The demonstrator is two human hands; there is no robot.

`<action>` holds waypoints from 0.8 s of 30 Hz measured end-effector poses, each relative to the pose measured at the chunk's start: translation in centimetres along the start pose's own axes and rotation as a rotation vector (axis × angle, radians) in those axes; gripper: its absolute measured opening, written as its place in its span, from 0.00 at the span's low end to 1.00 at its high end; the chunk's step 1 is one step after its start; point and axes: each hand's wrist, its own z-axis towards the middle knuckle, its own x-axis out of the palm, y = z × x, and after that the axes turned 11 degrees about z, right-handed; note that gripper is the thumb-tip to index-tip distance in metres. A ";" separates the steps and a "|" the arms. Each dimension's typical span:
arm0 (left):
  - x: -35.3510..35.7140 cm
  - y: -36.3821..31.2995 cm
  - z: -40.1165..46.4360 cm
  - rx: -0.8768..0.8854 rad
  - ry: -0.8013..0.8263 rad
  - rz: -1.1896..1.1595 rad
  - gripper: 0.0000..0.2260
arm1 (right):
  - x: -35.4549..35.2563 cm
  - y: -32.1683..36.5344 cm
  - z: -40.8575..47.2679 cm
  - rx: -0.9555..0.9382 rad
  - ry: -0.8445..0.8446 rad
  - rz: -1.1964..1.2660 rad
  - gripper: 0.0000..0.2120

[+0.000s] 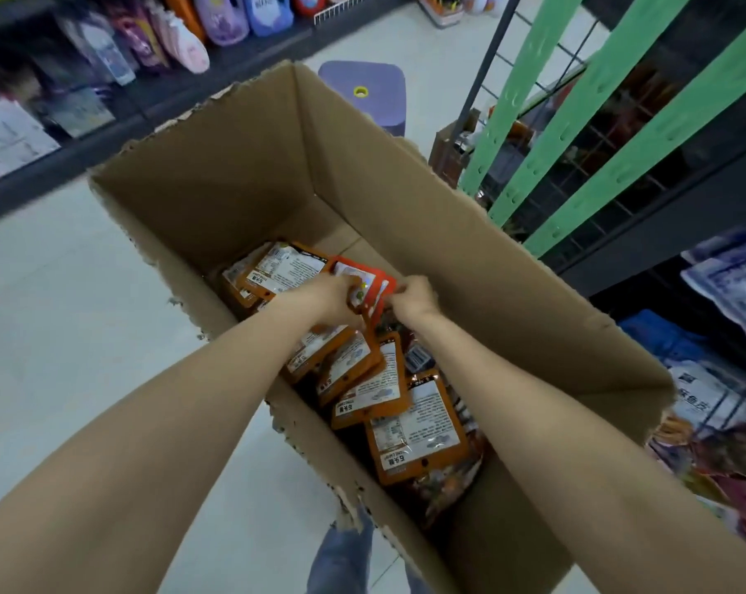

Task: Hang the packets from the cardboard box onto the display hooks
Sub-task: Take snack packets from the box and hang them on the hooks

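Packets [414,426], orange-edged with white labels, heaped at assorted angles deep inside cardboard box [470,233]; one red packet [365,282] pinched between left hand [335,300] and right hand [416,300], tilted.

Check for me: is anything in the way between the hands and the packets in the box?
Nothing visible. Both hands are already down inside the cardboard box; the left hand and right hand hold a red packet lying on top of the orange packets.
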 end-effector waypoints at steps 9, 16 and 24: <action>-4.8 -2.2 -6.0 0.200 -0.481 -0.416 0.12 | -6.7 7.3 -6.2 -0.328 0.213 0.242 0.09; -10.5 -5.9 -13.2 0.413 -0.627 -0.250 0.09 | -13.1 12.3 -12.1 -0.349 0.186 0.585 0.06; -17.3 -15.5 -19.7 0.546 -0.809 -0.201 0.05 | -24.3 11.9 -17.2 -0.650 -0.216 0.370 0.22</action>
